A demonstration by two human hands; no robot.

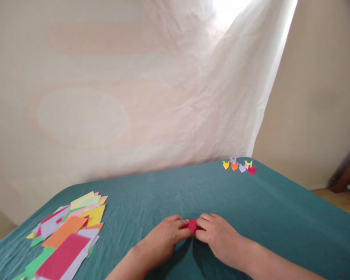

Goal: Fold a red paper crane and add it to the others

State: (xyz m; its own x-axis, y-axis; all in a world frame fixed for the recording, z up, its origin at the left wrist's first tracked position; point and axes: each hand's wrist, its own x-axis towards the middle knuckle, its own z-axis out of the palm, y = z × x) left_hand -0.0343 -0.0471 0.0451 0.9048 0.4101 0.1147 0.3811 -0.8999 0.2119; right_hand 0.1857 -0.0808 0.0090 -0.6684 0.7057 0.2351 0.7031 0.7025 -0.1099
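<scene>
A small piece of red paper (192, 226) is held between my two hands, low in the middle of the head view, just above the table. My left hand (170, 235) pinches its left side between thumb and fingers. On the right side, my right hand (214, 233) grips it in the same manner, fingers bent and pressed together. Only the middle of the paper shows; my fingertips cover both ends, so its full folded shape is hidden.
A green cloth covers the table (151, 202). On the left lies a loose pile of coloured paper sheets (64, 256). Several small folded paper birds (235, 166) stand near the far right corner. A pale curtain (163, 97) hangs behind the table.
</scene>
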